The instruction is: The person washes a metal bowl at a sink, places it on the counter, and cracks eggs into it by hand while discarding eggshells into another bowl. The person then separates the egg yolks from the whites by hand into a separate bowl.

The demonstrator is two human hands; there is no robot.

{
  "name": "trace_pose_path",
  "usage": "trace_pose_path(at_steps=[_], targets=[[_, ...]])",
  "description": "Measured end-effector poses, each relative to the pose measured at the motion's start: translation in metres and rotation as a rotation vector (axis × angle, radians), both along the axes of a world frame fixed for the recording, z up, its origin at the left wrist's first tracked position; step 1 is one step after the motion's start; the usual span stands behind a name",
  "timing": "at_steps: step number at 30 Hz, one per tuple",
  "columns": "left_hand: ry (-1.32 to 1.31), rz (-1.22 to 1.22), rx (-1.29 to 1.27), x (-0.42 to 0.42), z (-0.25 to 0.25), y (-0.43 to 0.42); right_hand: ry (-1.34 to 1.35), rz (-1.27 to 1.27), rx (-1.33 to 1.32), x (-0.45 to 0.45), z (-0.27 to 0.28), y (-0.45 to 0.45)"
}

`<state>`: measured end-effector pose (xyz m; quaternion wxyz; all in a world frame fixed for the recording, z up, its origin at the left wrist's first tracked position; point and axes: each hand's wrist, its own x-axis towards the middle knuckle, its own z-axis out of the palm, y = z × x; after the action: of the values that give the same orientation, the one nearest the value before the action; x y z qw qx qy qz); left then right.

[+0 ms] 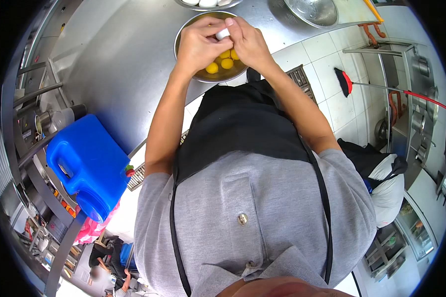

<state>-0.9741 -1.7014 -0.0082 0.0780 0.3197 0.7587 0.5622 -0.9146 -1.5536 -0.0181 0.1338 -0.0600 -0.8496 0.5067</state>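
Observation:
Both hands meet over a metal bowl (209,78) that holds several yellow yolks (227,63) in clear liquid. A white egg (222,34) is held between them. My left hand (198,43) has its fingers bent round the egg from the left. From the right, my right hand (249,42) presses its thumb and fingers to the egg. Whether the shell is cracked is hidden by the fingers. Just beyond the bowl, at the top edge, stands another metal bowl (225,6) with white eggs (207,3) in it.
An empty-looking metal bowl (318,11) stands at the upper right of the steel table (114,64). A blue jug (96,158) is at the left. A red-and-black broom (346,82) lies right, over the tiled floor. Other people (115,260) are at the lower left.

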Motion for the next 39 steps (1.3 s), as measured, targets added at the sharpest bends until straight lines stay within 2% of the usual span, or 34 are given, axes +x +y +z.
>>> trace_pose_path(at_steps=[4, 6, 7, 9, 10, 12, 13, 15, 17, 18, 20, 22, 23, 24, 25, 26, 27, 30, 32, 33, 35, 36, 38, 39], targets=[[-0.077, -0.032, -0.039, -0.008, -0.003, -0.008, -0.028, 0.040, 0.033, -0.001, -0.001, 0.006], [-0.134, -0.121, -0.094, -0.015, -0.001, -0.015, -0.141, 0.136, 0.253, -0.004, 0.000, 0.011], [-0.137, -0.124, -0.097, -0.018, 0.002, -0.019, -0.144, 0.134, 0.249, -0.006, -0.001, 0.013], [0.208, -0.194, -0.196, -0.023, 0.010, -0.025, 0.090, 0.183, 0.619, -0.011, 0.001, 0.018], [0.210, -0.196, -0.199, -0.025, 0.016, -0.025, 0.151, 0.178, 0.715, -0.014, 0.008, 0.020], [0.404, -0.159, -0.222, -0.026, 0.032, -0.026, 0.248, 0.188, 0.751, -0.020, 0.031, 0.024], [0.408, -0.159, -0.223, -0.023, 0.048, -0.025, 0.344, 0.197, 0.793, -0.022, 0.045, 0.025], [0.390, -0.040, -0.157, -0.016, 0.075, -0.014, 0.288, 0.227, 0.818, -0.018, 0.070, 0.027], [0.353, -0.048, -0.082, -0.022, 0.067, -0.006, 0.112, 0.229, 0.349, -0.019, 0.085, 0.025], [0.311, -0.056, -0.006, -0.025, 0.061, -0.002, 0.124, 0.221, 0.356, -0.022, 0.074, 0.026], [0.238, -0.091, -0.047, -0.027, 0.051, 0.003, 0.223, 0.204, 0.089, -0.027, 0.023, 0.028], [0.133, -0.113, -0.089, -0.031, 0.037, 0.009, 0.196, 0.179, 0.150, -0.030, -0.006, 0.040], [0.135, -0.118, -0.093, -0.037, 0.038, 0.013, 0.155, 0.160, 0.208, -0.027, 0.015, 0.039], [0.110, -0.092, -0.109, -0.043, 0.038, 0.017, -0.262, 0.216, -0.223, -0.008, 0.040, 0.052], [0.083, -0.067, -0.126, -0.049, 0.039, 0.020, -0.268, 0.213, -0.232, -0.006, 0.045, 0.063], [0.162, -0.004, -0.182, -0.059, 0.044, 0.025, -0.231, 0.174, -0.232, -0.005, 0.045, 0.073], [0.099, 0.072, -0.241, -0.071, 0.049, 0.029, -0.192, 0.136, -0.228, -0.004, 0.049, 0.084], [0.102, 0.073, -0.266, -0.105, 0.066, 0.038, -0.261, 0.032, -0.245, 0.006, 0.048, 0.120], [0.170, -0.107, -0.450, -0.111, 0.079, 0.041, -0.311, -0.078, -0.270, 0.014, 0.045, 0.140], [0.169, -0.108, -0.460, -0.111, 0.076, 0.038, -0.311, -0.076, -0.281, 0.021, 0.042, 0.150], [0.473, 0.140, -0.324, -0.109, 0.061, 0.028, -0.236, -0.087, -0.402, 0.039, 0.031, 0.172], [0.470, 0.136, -0.332, -0.107, 0.053, 0.018, -0.240, -0.089, -0.409, 0.049, 0.026, 0.180], [0.141, 0.323, -0.328, -0.102, 0.039, -0.005, -0.227, -0.203, -0.498, 0.066, 0.017, 0.194], [0.091, 0.401, -0.335, -0.094, 0.032, -0.015, -0.224, -0.210, -0.498, 0.073, 0.012, 0.200]])
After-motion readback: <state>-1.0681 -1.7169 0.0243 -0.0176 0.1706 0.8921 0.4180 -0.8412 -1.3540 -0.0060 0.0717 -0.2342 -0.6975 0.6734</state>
